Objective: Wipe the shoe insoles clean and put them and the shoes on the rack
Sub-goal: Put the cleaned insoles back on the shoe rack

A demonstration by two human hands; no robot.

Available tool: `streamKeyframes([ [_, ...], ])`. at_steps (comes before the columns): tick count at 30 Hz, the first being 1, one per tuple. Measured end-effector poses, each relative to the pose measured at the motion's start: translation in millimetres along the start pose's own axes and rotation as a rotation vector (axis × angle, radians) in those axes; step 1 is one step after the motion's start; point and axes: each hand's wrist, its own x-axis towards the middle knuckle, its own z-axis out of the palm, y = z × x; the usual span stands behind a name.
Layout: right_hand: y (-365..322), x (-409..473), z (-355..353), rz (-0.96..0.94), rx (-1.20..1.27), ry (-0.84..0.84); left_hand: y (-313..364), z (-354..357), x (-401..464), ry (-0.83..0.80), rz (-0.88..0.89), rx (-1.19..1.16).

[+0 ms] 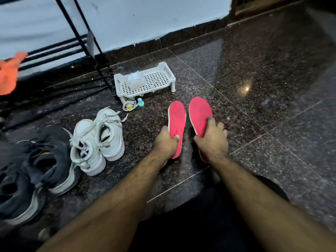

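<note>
Two pink-red insoles lie toes-away on the dark granite floor. My left hand (166, 140) grips the heel part of the left insole (176, 117), thumb on top. My right hand (211, 137) is closed over the heel half of the right insole (199, 111). A pair of white sneakers (98, 139) stands to the left, and a pair of black sneakers (31, 170) lies further left. The black metal shoe rack (80, 42) stands at the upper left against the wall.
A white perforated plastic tray (156, 79) holding a pack of wipes (135, 80) stands beyond the insoles, with a small teal bottle (140, 102) under it. Something orange (9, 75) hangs on the rack at the far left. Bare granite floor stretches to the right.
</note>
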Motion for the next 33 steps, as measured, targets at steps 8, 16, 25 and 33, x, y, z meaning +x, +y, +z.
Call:
streamKeyframes([
  [8, -69.3, -66.0, -1.5, -0.189, 0.086, -0.023, -18.3, -88.1, -36.2, 0.056, 0.089, -0.256],
  [16, -168.0, -109.0, 28.5, -0.365, 0.109, -0.070, -51.8, -197.3, -48.9, 0.198, 0.063, -0.519],
  [25, -287.6, -105.6, 67.9, -0.556, 0.135, -0.072, -81.5, -301.5, -6.6, 0.426, 0.166, -0.578],
  [33, -418.8, -38.7, 104.1, -0.674, 0.138, -0.038, -67.1, -373.3, 109.2, 0.612, 0.271, -0.661],
])
